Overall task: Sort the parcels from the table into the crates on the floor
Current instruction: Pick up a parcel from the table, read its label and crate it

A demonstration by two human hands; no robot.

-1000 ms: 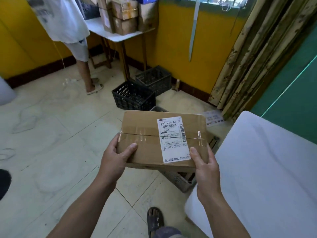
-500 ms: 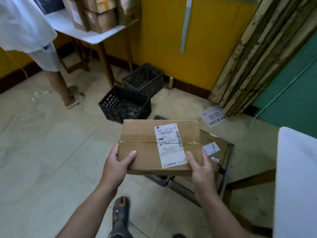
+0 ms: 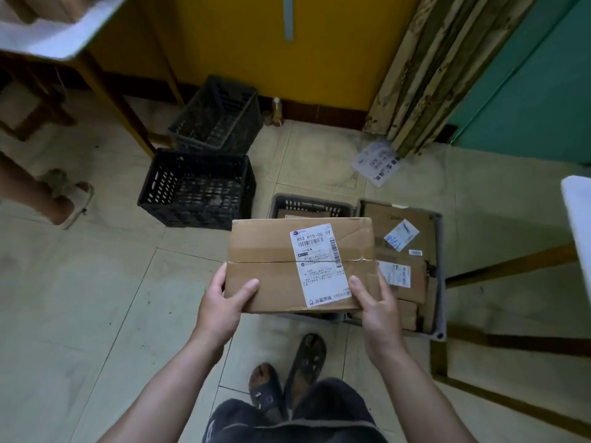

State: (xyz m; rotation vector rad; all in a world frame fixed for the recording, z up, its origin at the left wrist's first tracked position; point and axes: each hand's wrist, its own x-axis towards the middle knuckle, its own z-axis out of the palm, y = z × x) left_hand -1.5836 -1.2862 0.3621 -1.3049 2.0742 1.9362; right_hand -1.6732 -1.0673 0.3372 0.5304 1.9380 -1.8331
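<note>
A flat brown cardboard parcel (image 3: 265, 266) with a white shipping label is held level in front of me. My left hand (image 3: 224, 305) grips its near left corner, thumb on top. My right hand (image 3: 375, 306) grips its near right corner the same way. The parcel hovers over a grey crate (image 3: 311, 204) on the floor, most of it hidden by the parcel. To the right a second grey crate (image 3: 439, 266) holds several cardboard parcels. Two black crates stand further off: one (image 3: 195, 190) to the left and one (image 3: 220, 116) by the yellow wall.
White table edge (image 3: 579, 212) at the right, its wooden rails below. Another white-topped table (image 3: 64, 33) at top left with a wooden leg near the black crates. A person's sandalled foot (image 3: 68, 199) at the left. A paper sheet (image 3: 377, 163) lies on the tiles. My feet are below the parcel.
My view has tilted down and moved closer to the crates. The parcel, held the same way by both hands, now sits over the grey crates. The table at the right has slid mostly out of view.
</note>
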